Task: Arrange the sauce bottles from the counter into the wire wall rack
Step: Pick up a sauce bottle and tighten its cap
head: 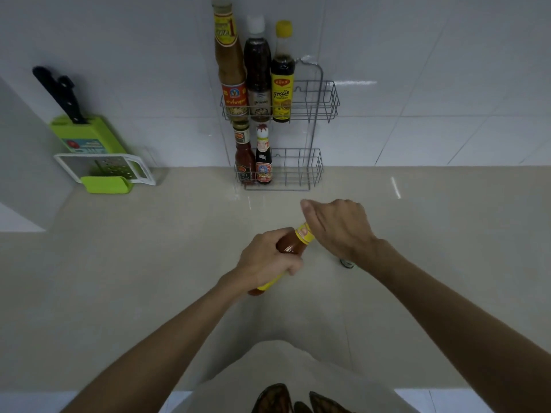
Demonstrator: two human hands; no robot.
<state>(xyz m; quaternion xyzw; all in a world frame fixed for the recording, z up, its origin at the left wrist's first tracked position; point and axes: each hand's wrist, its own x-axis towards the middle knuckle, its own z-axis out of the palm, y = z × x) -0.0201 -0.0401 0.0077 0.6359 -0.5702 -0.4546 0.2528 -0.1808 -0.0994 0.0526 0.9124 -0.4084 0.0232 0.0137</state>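
Observation:
A red sauce bottle (290, 244) with a yellow label is held tilted above the counter. My left hand (265, 260) grips its body and my right hand (340, 226) closes over its cap end. The wire wall rack (313, 114) hangs on the tiled wall ahead. Its upper basket holds three tall bottles (256, 81) at the left. The lower basket (298, 171) holds a red sauce bottle (243, 156) and a dark bottle (263, 159), also at the left. The right halves of both baskets hold nothing.
A green knife block (89, 138) with black-handled knives and a white grater stands at the back left of the beige counter (149, 263). A small dark object (347, 263) lies on the counter, partly hidden under my right wrist.

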